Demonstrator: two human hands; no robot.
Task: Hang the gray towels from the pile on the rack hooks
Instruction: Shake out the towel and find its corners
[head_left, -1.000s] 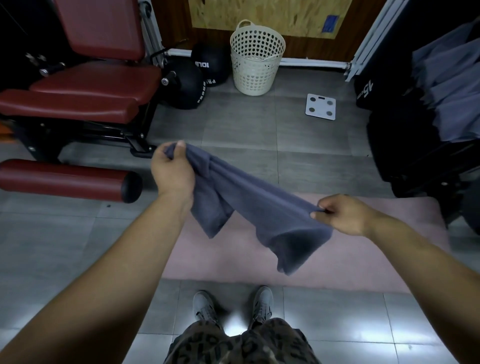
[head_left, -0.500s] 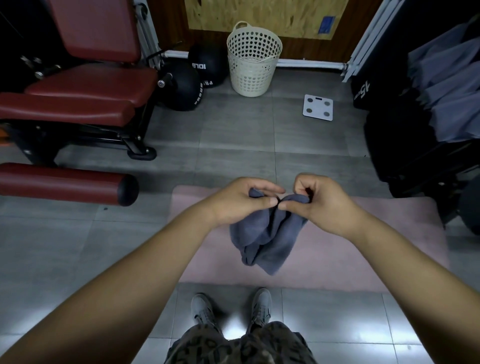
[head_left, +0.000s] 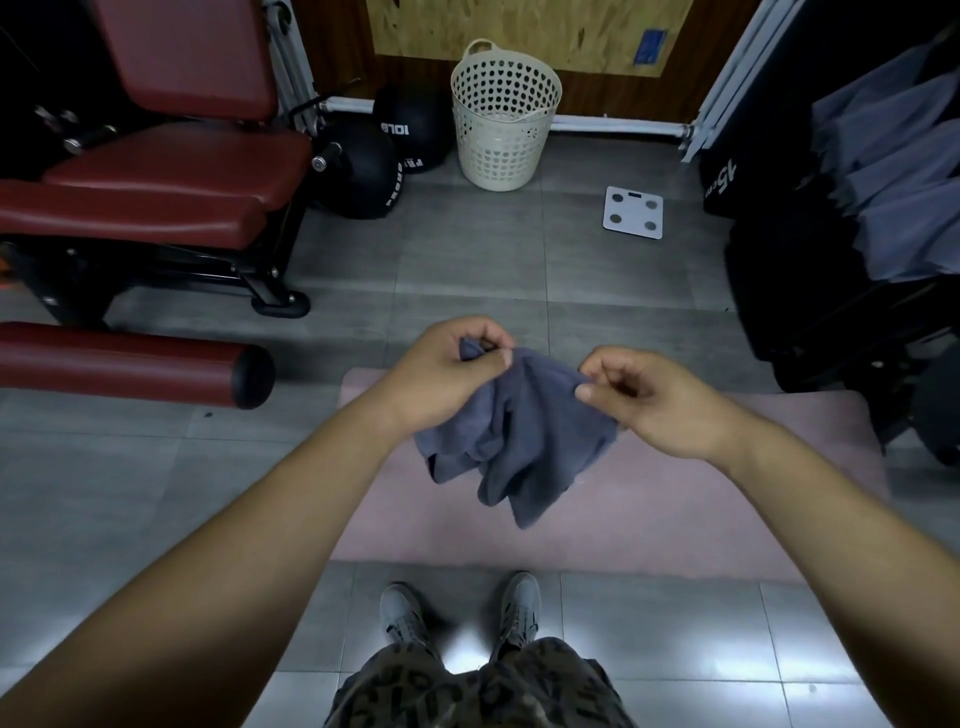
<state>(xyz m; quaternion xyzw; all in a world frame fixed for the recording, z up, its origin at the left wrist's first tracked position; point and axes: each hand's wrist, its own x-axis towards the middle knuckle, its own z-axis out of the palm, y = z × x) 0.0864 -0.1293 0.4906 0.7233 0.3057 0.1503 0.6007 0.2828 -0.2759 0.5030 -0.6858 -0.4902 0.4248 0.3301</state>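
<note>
Left grip (head_left: 447, 374) farther left on towel (head_left: 530, 431)

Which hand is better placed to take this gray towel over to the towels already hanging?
Probably the right hand: it pinches the towel on the side nearer the hung gray towels at the right. The left hand pinches it too but sits farther away. The hooks themselves are not visible.

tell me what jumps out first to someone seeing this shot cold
A bunched gray towel hangs mid-frame, pinched at its top by the left hand and right hand above a pink mat. Behind it a cream perforated basket stands by the wall, a red padded bench at left, hung gray towels at far right.
</note>
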